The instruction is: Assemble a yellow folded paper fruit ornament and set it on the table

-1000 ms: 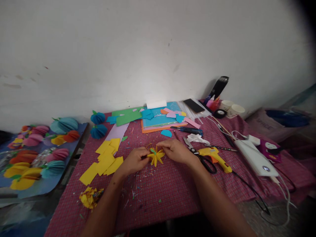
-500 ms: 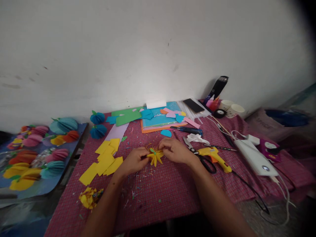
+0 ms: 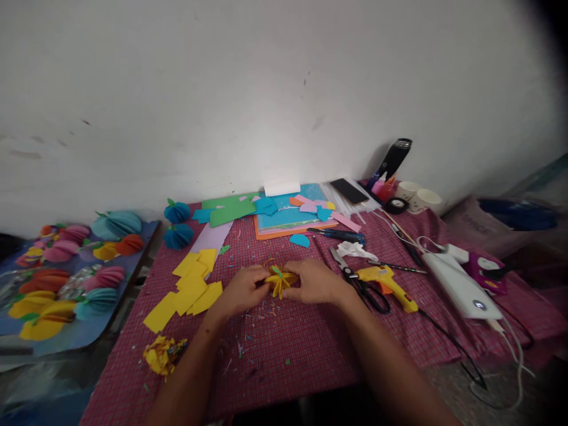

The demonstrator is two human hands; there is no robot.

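My left hand [image 3: 244,288] pinched one side of the yellow paper pumpkin [image 3: 278,286] over the tablecloth [image 3: 306,349], my right hand [image 3: 316,281] gripping the other; with folds fanned and green top [image 3: 277,272] on, it looked nearly finished.

Head cam, fwd/down over tbl [image 3: 306,355].

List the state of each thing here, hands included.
Yellow ornament: fanned open
Left hand: holding ornament's left side
Right hand: cupped around its right side
Phone: screen dark
Power bank: display lit, cable attached
Glue gun: on its side
Scissors: lying flat
Yellow paper ball: crumpled
Paper cups: upright
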